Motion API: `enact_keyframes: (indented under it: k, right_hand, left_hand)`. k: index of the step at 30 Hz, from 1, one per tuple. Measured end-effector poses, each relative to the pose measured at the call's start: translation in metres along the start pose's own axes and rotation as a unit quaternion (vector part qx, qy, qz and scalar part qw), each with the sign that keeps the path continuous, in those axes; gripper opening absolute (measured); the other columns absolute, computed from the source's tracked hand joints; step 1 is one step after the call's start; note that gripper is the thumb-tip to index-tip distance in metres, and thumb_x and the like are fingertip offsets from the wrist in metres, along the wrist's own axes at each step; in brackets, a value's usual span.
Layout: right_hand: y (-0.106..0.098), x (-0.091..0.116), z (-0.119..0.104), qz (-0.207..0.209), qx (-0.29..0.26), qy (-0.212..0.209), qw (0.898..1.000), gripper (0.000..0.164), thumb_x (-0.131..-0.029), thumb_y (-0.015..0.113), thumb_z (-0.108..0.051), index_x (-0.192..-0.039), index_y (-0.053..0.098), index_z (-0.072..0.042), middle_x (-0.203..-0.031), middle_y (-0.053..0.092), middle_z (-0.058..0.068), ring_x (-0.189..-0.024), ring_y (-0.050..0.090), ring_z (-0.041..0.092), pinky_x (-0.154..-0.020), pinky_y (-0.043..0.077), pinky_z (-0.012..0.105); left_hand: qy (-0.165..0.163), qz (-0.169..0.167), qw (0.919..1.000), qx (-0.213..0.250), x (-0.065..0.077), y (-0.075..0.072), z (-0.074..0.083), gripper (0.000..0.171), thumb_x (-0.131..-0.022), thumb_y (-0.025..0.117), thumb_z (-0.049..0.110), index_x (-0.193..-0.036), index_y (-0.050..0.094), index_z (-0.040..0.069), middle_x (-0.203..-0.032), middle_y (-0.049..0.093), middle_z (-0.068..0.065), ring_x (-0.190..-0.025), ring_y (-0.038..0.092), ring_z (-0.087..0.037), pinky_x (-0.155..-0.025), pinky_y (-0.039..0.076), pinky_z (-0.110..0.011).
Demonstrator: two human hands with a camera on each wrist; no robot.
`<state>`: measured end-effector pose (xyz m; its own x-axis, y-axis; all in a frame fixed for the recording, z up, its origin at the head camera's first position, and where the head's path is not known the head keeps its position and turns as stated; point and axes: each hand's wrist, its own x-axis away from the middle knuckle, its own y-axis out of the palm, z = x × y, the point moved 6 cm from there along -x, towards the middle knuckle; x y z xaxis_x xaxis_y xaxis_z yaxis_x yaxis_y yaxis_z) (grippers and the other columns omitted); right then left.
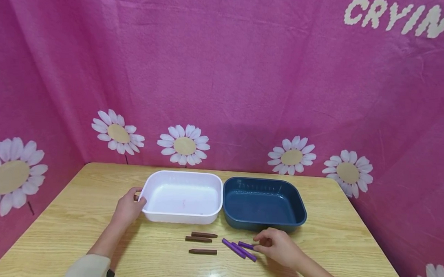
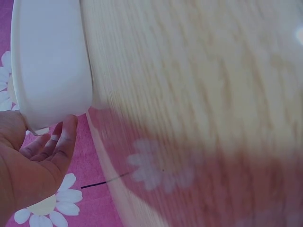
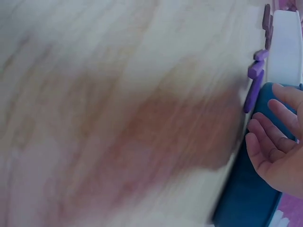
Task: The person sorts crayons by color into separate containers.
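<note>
At the left end of the white plastic basin [image 1: 182, 218], my left hand [image 1: 129, 206] holds the wall, thumb over the rim and fingers against the outside. The left wrist view shows those fingertips [image 2: 70, 120] at the basin's end. My right hand [image 1: 278, 246] is over the table in front of the dark blue basin [image 1: 263, 226], fingers loosely bent. Its thumb and fingertips are right at the end of one purple crayon [image 1: 245, 245]. Two more purple crayons [image 1: 233, 248] lie slanted beside it. The right wrist view shows nothing gripped in the right hand [image 3: 277, 137].
Three brown crayons [image 1: 202, 252] lie crosswise in front of the white basin. Both basins stand side by side on the wood-grain table [image 1: 159, 258]. A pink cloth [image 1: 224, 81] with daisies hangs behind the table and at both sides.
</note>
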<state>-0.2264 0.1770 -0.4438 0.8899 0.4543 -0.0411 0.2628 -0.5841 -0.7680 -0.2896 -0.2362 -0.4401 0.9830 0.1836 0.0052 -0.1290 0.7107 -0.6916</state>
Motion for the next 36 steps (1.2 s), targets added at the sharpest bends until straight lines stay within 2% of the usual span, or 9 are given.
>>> enact_keyframes:
  k: [10, 17, 28, 36]
  right_hand:
    - [0.012, 0.000, 0.004, 0.013, 0.019, 0.006, 1.000, 0.012, -0.080, 0.071, -0.020, -0.088, 0.071, -0.011, -0.077, 0.056, -0.007, -0.067, 0.045, -0.003, -0.057, 0.041, 0.017]
    - [0.013, -0.001, 0.003, 0.044, 0.031, -0.001, 0.999, 0.009, -0.078, 0.073, -0.018, -0.086, 0.071, -0.013, -0.075, 0.053, -0.006, -0.066, 0.045, 0.000, -0.057, 0.039, 0.017]
    - [0.017, -0.003, 0.002, 0.044, 0.054, -0.030, 0.997, 0.008, -0.077, 0.073, -0.017, -0.085, 0.072, -0.015, -0.073, 0.051, -0.008, -0.065, 0.043, -0.001, -0.057, 0.037, 0.016]
    - [0.019, -0.007, -0.005, 0.028, 0.069, -0.028, 0.997, 0.006, -0.078, 0.071, -0.014, -0.085, 0.072, -0.013, -0.073, 0.050, -0.008, -0.066, 0.042, 0.001, -0.057, 0.036, 0.017]
  left_hand:
    - [-0.010, -0.009, 0.9999, 0.007, -0.001, 0.001, -0.003, 0.049, -0.090, 0.048, 0.015, -0.134, 0.039, -0.006, -0.105, 0.055, -0.027, -0.084, 0.055, -0.029, -0.061, 0.047, -0.029]
    - [-0.009, -0.010, 0.9999, 0.011, 0.000, 0.000, 0.000, 0.049, -0.090, 0.048, 0.016, -0.134, 0.039, -0.005, -0.105, 0.055, -0.026, -0.082, 0.054, -0.028, -0.060, 0.046, -0.027]
    - [-0.011, -0.007, 0.9999, 0.006, -0.001, 0.001, -0.002, 0.049, -0.090, 0.048, 0.015, -0.134, 0.040, -0.005, -0.105, 0.056, -0.025, -0.084, 0.054, -0.029, -0.062, 0.046, -0.028]
    - [-0.008, -0.004, 1.0000, 0.000, -0.001, 0.000, -0.002, 0.049, -0.090, 0.048, 0.015, -0.133, 0.040, -0.005, -0.105, 0.056, -0.026, -0.088, 0.054, -0.031, -0.068, 0.048, -0.033]
